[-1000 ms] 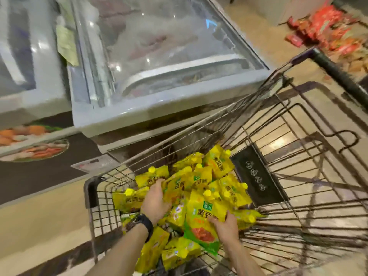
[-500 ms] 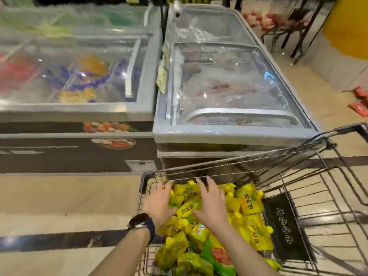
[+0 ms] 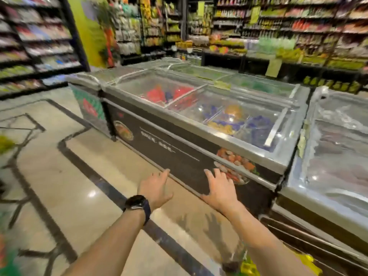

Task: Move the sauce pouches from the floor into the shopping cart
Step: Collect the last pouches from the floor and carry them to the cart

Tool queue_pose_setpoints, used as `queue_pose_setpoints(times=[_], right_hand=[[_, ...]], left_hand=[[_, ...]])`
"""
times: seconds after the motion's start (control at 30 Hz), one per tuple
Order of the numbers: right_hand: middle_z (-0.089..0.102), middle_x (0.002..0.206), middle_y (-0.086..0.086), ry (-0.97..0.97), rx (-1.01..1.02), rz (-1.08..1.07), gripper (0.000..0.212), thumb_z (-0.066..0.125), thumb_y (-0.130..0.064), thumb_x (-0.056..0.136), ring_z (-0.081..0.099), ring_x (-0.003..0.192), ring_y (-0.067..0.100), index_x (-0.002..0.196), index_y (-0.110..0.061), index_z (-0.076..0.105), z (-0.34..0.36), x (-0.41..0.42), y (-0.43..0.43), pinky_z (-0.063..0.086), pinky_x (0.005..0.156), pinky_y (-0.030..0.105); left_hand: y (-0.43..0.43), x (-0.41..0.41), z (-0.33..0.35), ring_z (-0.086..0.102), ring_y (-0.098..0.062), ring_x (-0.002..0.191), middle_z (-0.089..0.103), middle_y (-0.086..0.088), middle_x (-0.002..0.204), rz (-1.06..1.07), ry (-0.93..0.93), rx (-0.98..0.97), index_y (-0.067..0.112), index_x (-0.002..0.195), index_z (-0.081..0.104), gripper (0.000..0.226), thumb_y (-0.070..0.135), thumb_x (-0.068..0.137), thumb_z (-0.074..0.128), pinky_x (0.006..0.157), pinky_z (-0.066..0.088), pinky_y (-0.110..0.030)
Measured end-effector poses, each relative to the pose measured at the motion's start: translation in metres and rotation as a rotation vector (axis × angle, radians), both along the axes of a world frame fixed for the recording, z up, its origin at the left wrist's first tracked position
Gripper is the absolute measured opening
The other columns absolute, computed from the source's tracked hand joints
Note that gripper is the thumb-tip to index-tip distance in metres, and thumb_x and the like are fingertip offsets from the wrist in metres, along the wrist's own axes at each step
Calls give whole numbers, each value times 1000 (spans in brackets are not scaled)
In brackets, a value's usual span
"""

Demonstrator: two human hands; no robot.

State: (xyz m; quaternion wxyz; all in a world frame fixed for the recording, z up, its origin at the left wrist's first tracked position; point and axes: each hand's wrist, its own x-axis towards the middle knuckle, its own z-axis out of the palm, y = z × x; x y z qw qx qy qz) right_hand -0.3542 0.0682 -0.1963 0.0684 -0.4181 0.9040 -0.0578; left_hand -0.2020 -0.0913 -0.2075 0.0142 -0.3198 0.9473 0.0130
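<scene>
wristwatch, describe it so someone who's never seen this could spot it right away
Start at the long chest freezer with glass lids across the middle, then drop to the two bare arms reaching toward its dark front. The wristwatch is the black band on the left wrist, just behind the open left hand; the right wrist is bare.

Your sauce pouches (image 3: 249, 266) show only at the bottom edge of the view: a blurred patch of bright yellow packaging, partly hidden behind your right forearm. A second yellow scrap lies just right of that arm. Count, pose and labels cannot be made out. You cannot tell what they rest in.
</scene>
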Motion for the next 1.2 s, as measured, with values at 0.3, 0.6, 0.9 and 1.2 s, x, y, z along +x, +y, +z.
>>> queue_pose_setpoints(times=[0.3, 0.6, 0.9, 1.2], right_hand=[[33, 150, 7, 24, -68, 429, 86, 70, -49, 79, 34, 137, 29, 149, -26, 26, 53, 140, -219, 35, 109, 49], [36, 149, 7, -9, -91, 707, 82, 69, -53, 79, 38, 136, 29, 146, -28, 28, 64, 217, -388, 39, 107, 47], [39, 145, 6, -42, -88, 779, 77, 57, -59, 83, 41, 131, 28, 146, -25, 29, 50, 188, -589, 41, 104, 46], [35, 148, 6, -52, -51, 865, 76, 55, -57, 87, 36, 135, 28, 149, -25, 25, 42, 202, -772, 40, 105, 47]], left_hand=[[-139, 203, 60, 55, -31, 116, 50, -8, 134, 439, 95, -94, 26, 150, 26, 76, 60, 89, 54, 84, 54, -42], [-245, 307, 69, 54, -30, 120, 47, -9, 138, 736, 34, -126, 26, 151, 24, 78, 62, 88, 54, 93, 52, -44], [-420, 302, 69, 56, -25, 116, 49, -2, 133, 871, 41, -125, 31, 150, 27, 79, 65, 84, 54, 90, 54, -41], [-566, 314, 58, 40, -30, 138, 46, -6, 142, 1018, 48, -68, 29, 149, 27, 76, 63, 87, 54, 95, 54, -39]])
